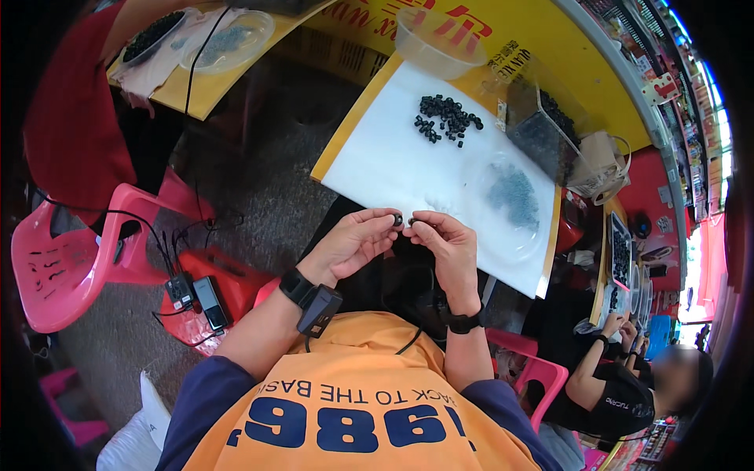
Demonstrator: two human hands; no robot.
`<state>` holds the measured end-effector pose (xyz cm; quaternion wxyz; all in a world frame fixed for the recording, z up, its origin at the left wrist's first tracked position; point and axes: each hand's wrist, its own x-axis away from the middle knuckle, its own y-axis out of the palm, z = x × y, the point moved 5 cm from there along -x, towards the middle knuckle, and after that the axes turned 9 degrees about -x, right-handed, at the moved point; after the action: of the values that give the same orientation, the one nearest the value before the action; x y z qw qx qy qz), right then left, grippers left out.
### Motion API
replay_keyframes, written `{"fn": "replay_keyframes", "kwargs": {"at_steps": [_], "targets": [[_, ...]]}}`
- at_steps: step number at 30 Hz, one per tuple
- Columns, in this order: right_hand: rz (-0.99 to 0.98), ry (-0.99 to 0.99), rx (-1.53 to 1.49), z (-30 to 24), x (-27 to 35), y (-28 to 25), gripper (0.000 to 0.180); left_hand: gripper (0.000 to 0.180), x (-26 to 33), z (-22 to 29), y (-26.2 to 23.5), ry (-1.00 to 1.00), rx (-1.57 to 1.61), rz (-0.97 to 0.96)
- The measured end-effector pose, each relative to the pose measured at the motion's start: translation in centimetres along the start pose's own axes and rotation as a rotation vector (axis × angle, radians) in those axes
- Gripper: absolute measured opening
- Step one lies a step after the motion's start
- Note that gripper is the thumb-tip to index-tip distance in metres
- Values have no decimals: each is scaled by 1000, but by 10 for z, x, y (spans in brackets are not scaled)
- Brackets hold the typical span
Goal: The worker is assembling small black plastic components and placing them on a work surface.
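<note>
pink plastic chair (55, 267) off on the left, nobody on it. left hand (353, 242) is curled nearly shut, fingertips pinching a small black ring (398, 220) just over the near edge of the white board (393, 169). right hand (446, 242) curled the same, pinching something tiny, can't tell what. pile of black rings (446, 118) further up the board, clear dish (510, 208) to the right.

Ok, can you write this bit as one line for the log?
left hand: pinches small black ring | right hand: pinches another small piece, unclear | above white board | pile of black rings on board
</note>
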<state>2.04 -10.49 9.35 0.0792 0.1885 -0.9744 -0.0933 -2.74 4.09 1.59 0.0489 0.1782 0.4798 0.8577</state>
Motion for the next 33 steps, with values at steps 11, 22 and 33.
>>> {"fn": "replay_keyframes", "kwargs": {"at_steps": [11, 22, 33], "targets": [[-27, -107, 214, 1, 4, 6, 18, 20, 0, 6, 2, 79, -113, 19], [29, -136, 286, -2, 8, 11, 12, 20, 2, 9, 5, 111, -200, 48], [71, -131, 287, -6, 13, 14, 13, 20, 2, 9, 8, 117, -258, 93]]}}
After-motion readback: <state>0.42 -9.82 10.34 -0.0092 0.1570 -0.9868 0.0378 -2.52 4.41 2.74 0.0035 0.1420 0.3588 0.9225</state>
